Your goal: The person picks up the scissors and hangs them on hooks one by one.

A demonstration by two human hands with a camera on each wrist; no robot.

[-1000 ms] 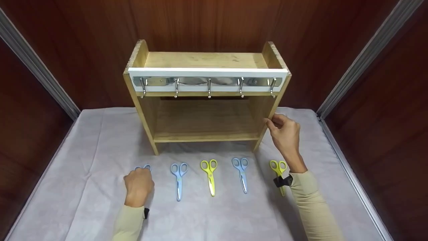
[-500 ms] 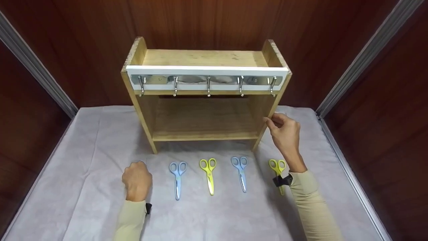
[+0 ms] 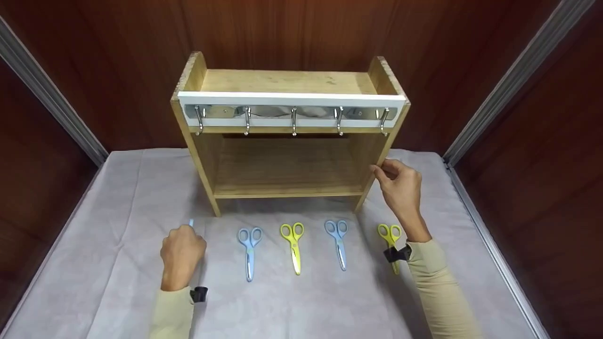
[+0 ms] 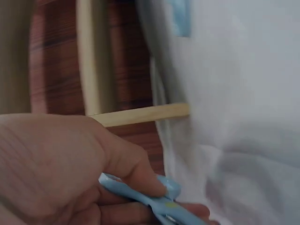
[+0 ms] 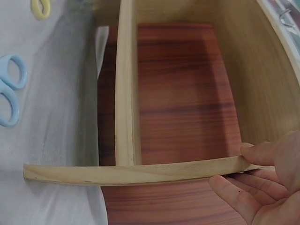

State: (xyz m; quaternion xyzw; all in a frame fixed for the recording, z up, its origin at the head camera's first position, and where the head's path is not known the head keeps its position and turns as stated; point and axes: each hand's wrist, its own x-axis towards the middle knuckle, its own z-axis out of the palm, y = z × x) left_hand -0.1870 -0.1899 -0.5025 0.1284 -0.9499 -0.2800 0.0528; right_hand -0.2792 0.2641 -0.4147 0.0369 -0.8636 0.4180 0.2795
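My left hand (image 3: 183,252) holds a pair of light blue scissors (image 4: 164,206), pinched between thumb and fingers at the handles. In the head view the hand covers most of them, and only a small blue end pokes out beyond the knuckles. With thumb and fingers, my right hand (image 3: 400,188) grips the front edge of the right side panel (image 5: 140,172) of a wooden shelf unit (image 3: 289,194). Across the unit's upper front runs a white board (image 3: 282,98) with a metal strip bearing several hooks (image 3: 294,121), all bare.
Between the hands, a blue pair of scissors (image 3: 249,254), a yellow pair (image 3: 294,247) and another blue pair (image 3: 338,242) lie in a row on the grey cloth (image 3: 282,310). Yellow scissors (image 3: 389,231) lie partly under the right wrist. Dark wooden walls (image 3: 292,33) enclose the back and sides.
My left hand has picked the blue scissors up from the left end of the row and shifted slightly left, turning so a blue end shows ahead of it. My right hand keeps its grip.
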